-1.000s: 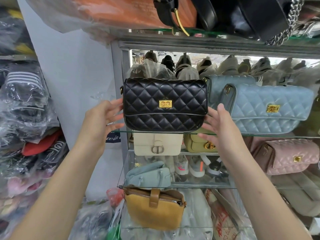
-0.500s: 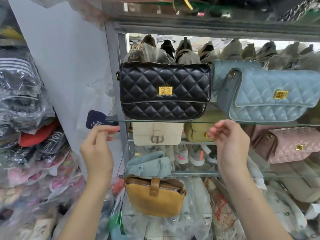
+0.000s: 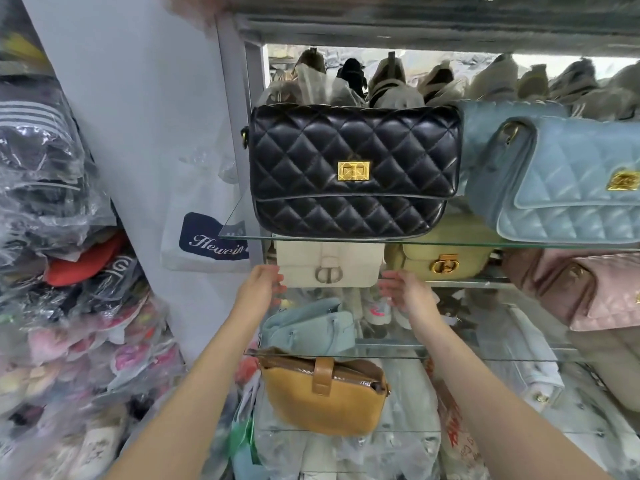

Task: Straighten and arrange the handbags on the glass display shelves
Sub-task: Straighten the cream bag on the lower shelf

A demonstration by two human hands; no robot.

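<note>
A black quilted handbag point(image 3: 353, 168) with a gold clasp stands upright on the upper glass shelf point(image 3: 242, 233), beside a light blue quilted handbag point(image 3: 561, 188). One shelf down sits a cream handbag point(image 3: 329, 266) with a round metal buckle. My left hand point(image 3: 259, 285) touches its lower left corner with fingers apart. My right hand point(image 3: 405, 292) is open at its lower right corner, just short of it. An olive handbag point(image 3: 446, 258) and a pink quilted handbag point(image 3: 595, 289) share that level. Lower down are a pale blue bag point(image 3: 308, 327) and a mustard handbag point(image 3: 325, 396).
Plastic-wrapped goods point(image 3: 52, 237) are stacked at the left. A white shopping bag point(image 3: 204, 233) hangs by the metal shelf post point(image 3: 252, 81). Wrapped shoes point(image 3: 388, 81) line the back of the upper shelf. More wrapped items fill the bottom.
Both hands left the black handbag, dropped below the upper glass shelf and reached in to the two sides of the cream handbag. The view has tilted down and moved closer.
</note>
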